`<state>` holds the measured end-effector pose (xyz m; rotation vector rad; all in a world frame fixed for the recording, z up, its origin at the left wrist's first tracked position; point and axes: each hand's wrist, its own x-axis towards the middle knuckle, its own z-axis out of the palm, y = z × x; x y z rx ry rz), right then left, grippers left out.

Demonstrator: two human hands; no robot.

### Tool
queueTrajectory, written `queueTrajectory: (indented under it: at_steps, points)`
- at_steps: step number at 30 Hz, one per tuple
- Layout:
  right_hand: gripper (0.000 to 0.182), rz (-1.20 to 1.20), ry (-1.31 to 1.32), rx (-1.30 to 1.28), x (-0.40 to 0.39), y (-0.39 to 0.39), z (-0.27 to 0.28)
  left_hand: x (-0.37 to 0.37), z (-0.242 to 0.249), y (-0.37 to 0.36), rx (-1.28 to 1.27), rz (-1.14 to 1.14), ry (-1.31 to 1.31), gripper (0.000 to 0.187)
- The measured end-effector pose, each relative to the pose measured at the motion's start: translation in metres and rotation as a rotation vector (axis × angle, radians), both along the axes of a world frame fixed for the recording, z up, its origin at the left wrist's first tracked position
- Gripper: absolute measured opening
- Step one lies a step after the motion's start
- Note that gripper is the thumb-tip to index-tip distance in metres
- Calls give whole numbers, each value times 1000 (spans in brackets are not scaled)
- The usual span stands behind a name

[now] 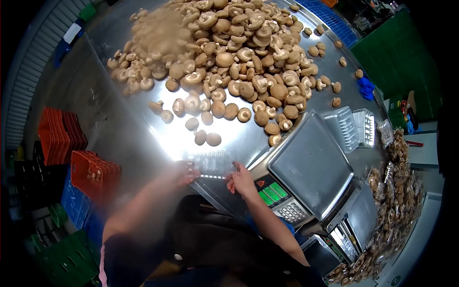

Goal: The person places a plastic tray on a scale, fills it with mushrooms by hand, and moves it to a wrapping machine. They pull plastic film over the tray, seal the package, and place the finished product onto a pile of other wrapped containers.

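A clear ribbed plastic tray (pixel 213 165) is at the table's near edge, between my two hands. My left hand (pixel 188 173), hazy through a smudge on the lens, grips the tray's left side. My right hand (pixel 241 182) has its thumb and fingers closed at the tray's right edge. No mushroom shows inside the tray. Just beyond it lie a few loose brown mushrooms (pixel 213 139), in front of a large mushroom heap (pixel 248 62). To the right of my right hand stands a weighing scale (pixel 311 165) with a bare metal plate and green displays.
More clear trays (pixel 342 128) are stacked behind the scale. Bagged mushrooms (pixel 399 210) pile up at the right. A second machine (pixel 356 217) adjoins the scale. Orange crates (pixel 95 174) stand on the floor at the left. A blue crumpled item (pixel 366 88) lies near the far right edge.
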<state>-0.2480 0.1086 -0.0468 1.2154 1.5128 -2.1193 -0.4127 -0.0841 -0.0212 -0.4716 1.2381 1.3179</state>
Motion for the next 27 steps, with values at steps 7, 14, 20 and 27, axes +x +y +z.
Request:
queueTrajectory:
  at_steps: [7,14,20,27]
  points:
    - [35,-309,176,130,-142,60,-31,-109,-31,89,104,242,420,22]
    - [21,-352,230,401,-213,80,-26,-160,-58,143,28,324,691,15]
    - [29,-421,376,341,-171,59,-25,-118,-57,122,196,439,696,25]
    - [32,-443,450,324,-115,45,22,-55,19,106,155,415,688,29]
